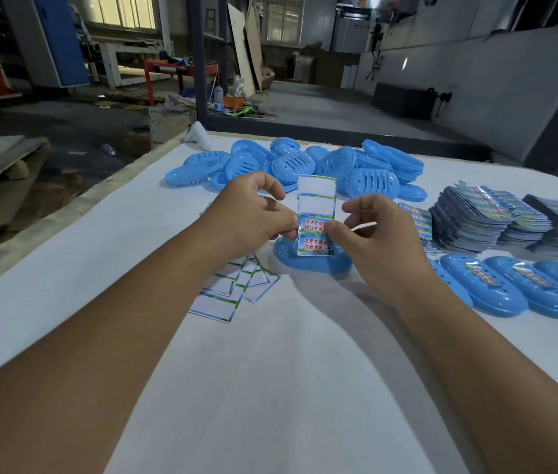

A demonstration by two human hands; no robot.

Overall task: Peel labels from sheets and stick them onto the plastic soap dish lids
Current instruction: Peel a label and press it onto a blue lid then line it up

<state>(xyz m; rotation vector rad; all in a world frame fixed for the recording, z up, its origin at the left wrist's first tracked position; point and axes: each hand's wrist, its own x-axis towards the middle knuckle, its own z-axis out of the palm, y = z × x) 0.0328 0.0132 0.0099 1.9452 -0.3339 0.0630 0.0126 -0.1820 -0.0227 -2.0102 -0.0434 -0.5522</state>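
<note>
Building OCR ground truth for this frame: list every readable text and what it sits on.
"洗手护健" then "你我共参", red print on the upper remaining label of the label sheet held by both hands; the right thumb covers each line's end.
"洗手护健康" then "你我共参与", on the lower label of the same sheet.
Top two cells of that sheet: blank backing, no text.
Labels on the labelled lids: too blurred to read.
Stacked sheets: too small to read.
Empty backing sheets: no text.

Head view: two bare forearms enter from the lower edge. No sleeve on either arm up to the frame edge. Left hand (253, 213) bare: no glove, ring or wristband seen. Right hand (376, 234) bare likewise, wrist uncovered. Fingernails short where they show. One small dark mark on the left forearm. Rest of body out of frame.
</note>
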